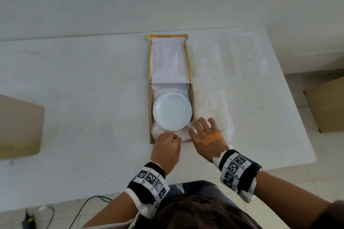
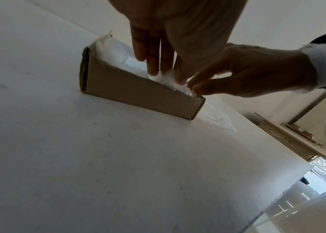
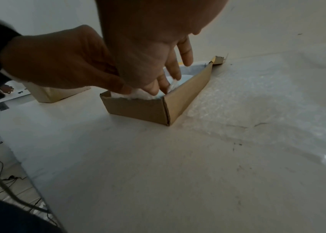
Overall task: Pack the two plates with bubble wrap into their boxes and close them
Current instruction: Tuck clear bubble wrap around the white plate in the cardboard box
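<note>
A white plate (image 1: 172, 110) lies in an open cardboard box (image 1: 150, 109) on crumpled bubble wrap (image 1: 158, 133); the white-lined lid (image 1: 168, 61) is folded flat away from me. My left hand (image 1: 167, 142) sits at the box's near edge with its fingers curled, pinching the wrap (image 2: 170, 82). My right hand (image 1: 203, 133) is over the near right corner, fingers spread and fairly straight, the tips pressing on the wrap (image 3: 138, 95) inside the box (image 3: 138, 108). The near rim of the plate is hidden by both hands.
Loose bubble wrap sheets lie on the white table right of the box (image 1: 212, 109) and farther back (image 1: 247, 54). A second cardboard box (image 1: 18, 128) stands at the table's left edge. Another carton (image 1: 327, 106) is beyond the table's right edge.
</note>
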`<state>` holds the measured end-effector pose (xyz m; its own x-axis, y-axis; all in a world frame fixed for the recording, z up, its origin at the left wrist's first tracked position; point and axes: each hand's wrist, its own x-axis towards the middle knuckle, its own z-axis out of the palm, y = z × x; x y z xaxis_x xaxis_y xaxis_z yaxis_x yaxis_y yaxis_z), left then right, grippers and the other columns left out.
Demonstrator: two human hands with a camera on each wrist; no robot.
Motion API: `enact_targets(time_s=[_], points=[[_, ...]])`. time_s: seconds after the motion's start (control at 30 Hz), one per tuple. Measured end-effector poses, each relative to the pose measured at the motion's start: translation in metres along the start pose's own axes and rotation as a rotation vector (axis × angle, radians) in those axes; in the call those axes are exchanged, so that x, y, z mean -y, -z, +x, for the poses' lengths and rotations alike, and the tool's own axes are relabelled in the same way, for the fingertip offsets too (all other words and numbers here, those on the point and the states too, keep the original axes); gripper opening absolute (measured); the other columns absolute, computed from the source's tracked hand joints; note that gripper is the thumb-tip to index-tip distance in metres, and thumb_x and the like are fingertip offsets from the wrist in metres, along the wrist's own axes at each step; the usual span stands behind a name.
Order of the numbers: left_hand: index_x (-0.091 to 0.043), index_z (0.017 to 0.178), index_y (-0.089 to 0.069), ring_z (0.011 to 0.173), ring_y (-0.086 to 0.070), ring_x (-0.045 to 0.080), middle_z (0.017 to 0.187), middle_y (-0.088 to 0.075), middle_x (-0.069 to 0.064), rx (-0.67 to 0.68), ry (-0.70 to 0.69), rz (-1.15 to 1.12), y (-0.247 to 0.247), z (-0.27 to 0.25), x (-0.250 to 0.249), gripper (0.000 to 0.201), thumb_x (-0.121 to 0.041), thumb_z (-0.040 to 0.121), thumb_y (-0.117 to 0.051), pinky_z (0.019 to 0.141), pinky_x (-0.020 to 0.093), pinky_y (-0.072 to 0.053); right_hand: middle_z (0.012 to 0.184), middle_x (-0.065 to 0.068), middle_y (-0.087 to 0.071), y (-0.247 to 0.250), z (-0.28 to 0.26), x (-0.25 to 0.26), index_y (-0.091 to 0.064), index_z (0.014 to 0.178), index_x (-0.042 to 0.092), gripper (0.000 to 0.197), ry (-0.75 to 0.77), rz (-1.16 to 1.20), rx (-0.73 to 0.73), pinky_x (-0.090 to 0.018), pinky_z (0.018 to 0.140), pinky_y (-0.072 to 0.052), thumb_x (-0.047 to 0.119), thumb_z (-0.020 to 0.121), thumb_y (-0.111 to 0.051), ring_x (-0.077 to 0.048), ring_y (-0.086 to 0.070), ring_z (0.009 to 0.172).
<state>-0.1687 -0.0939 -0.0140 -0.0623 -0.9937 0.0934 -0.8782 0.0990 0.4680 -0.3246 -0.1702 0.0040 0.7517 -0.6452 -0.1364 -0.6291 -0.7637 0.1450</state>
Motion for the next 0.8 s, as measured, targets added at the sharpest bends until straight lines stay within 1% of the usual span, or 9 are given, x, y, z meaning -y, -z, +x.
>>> enact_targets(time_s=[0.07, 0.1, 0.17, 0.27, 0.37, 0.43, 0.63, 0.7, 0.8], points=[[-0.01, 0.068, -0.069, 0.064, -0.061, 0.02, 0.067, -0.065, 0.002, 0.041, -0.021, 0.031, 0.0, 0.001, 0.002, 0.005, -0.006, 0.069, -0.072, 0.063, 0.028, -0.052, 0.082, -0.01, -0.063, 0.004, 0.003, -0.003, -0.071, 0.089, 0.015, 0.026, -0.147, 0.176, 0.032, -0.037, 0.062, -0.048, 0.008, 0.064, -0.067, -0.029, -0.058, 0.072], [-0.011, 0.066, -0.069, 0.063, -0.061, 0.019, 0.065, -0.065, 0.002, 0.064, -0.029, 0.056, 0.0, 0.002, 0.002, 0.01, -0.006, 0.065, -0.077, 0.062, 0.028, -0.052, 0.081, -0.01, -0.062, 0.004, 0.004, -0.004, -0.071, 0.094, 0.015, 0.026, -0.208, 0.327, 0.06, -0.035, 0.06, -0.049, 0.008, 0.069, -0.07, -0.03, -0.06, 0.071], [-0.013, 0.063, -0.068, 0.061, -0.059, 0.018, 0.062, -0.064, 0.0, 0.097, -0.035, 0.095, 0.0, 0.005, 0.001, 0.013, -0.008, 0.061, -0.08, 0.061, 0.027, -0.05, 0.094, -0.009, -0.063, 0.003, 0.009, -0.006, -0.068, 0.109, 0.015, 0.025, -0.33, 0.618, 0.144, -0.035, 0.072, -0.051, 0.013, 0.086, -0.059, -0.028, -0.062, 0.088], [-0.016, 0.063, -0.067, 0.061, -0.057, 0.018, 0.062, -0.063, -0.002, 0.134, -0.052, 0.164, -0.002, 0.005, 0.002, 0.013, -0.012, 0.06, -0.079, 0.063, 0.029, -0.044, 0.096, -0.003, -0.061, 0.002, 0.019, -0.01, -0.068, 0.111, 0.015, 0.025, -0.418, 0.769, 0.202, -0.026, 0.076, -0.045, 0.016, 0.091, -0.053, -0.023, -0.059, 0.095], [-0.017, 0.069, -0.068, 0.063, -0.056, 0.018, 0.067, -0.064, -0.003, 0.176, -0.083, 0.254, -0.004, 0.002, 0.003, 0.01, -0.017, 0.062, -0.076, 0.068, 0.032, -0.033, 0.085, 0.006, -0.053, 0.0, 0.024, -0.01, -0.069, 0.106, 0.016, 0.022, -0.479, 0.799, 0.176, -0.022, 0.074, -0.042, 0.018, 0.089, -0.055, -0.02, -0.058, 0.091], [-0.017, 0.071, -0.068, 0.063, -0.056, 0.019, 0.069, -0.064, -0.002, 0.2, -0.106, 0.295, -0.005, 0.001, 0.003, 0.012, -0.018, 0.061, -0.075, 0.068, 0.032, -0.027, 0.088, 0.004, -0.059, 0.001, 0.025, -0.009, -0.066, 0.104, 0.018, 0.019, -0.497, 0.753, 0.166, -0.025, 0.072, -0.045, 0.018, 0.089, -0.054, -0.019, -0.058, 0.088], [-0.017, 0.074, -0.067, 0.063, -0.054, 0.019, 0.07, -0.06, -0.002, 0.271, -0.142, 0.313, -0.007, 0.002, 0.004, 0.017, -0.015, 0.058, -0.073, 0.069, 0.031, -0.026, 0.084, -0.002, -0.059, 0.0, 0.033, -0.006, -0.052, 0.092, 0.016, 0.007, -0.588, 0.736, 0.18, -0.029, 0.062, -0.045, 0.02, 0.088, -0.05, -0.024, -0.056, 0.075], [-0.017, 0.077, -0.067, 0.064, -0.054, 0.018, 0.074, -0.061, -0.002, 0.286, -0.152, 0.295, -0.008, 0.0, 0.006, 0.022, -0.015, 0.056, -0.074, 0.069, 0.029, -0.029, 0.082, -0.002, -0.056, -0.002, 0.036, -0.003, -0.051, 0.09, 0.015, 0.007, -0.597, 0.722, 0.187, -0.028, 0.06, -0.042, 0.021, 0.089, -0.048, -0.025, -0.054, 0.073], [-0.016, 0.091, -0.068, 0.07, -0.058, 0.018, 0.082, -0.065, -0.001, 0.253, -0.143, 0.217, -0.004, -0.004, 0.009, 0.034, -0.017, 0.058, -0.077, 0.07, 0.029, -0.046, 0.088, -0.006, -0.056, 0.003, 0.034, 0.0, -0.058, 0.096, 0.011, 0.012, -0.517, 0.584, 0.099, -0.031, 0.063, -0.044, 0.015, 0.084, -0.057, -0.026, -0.056, 0.078]])
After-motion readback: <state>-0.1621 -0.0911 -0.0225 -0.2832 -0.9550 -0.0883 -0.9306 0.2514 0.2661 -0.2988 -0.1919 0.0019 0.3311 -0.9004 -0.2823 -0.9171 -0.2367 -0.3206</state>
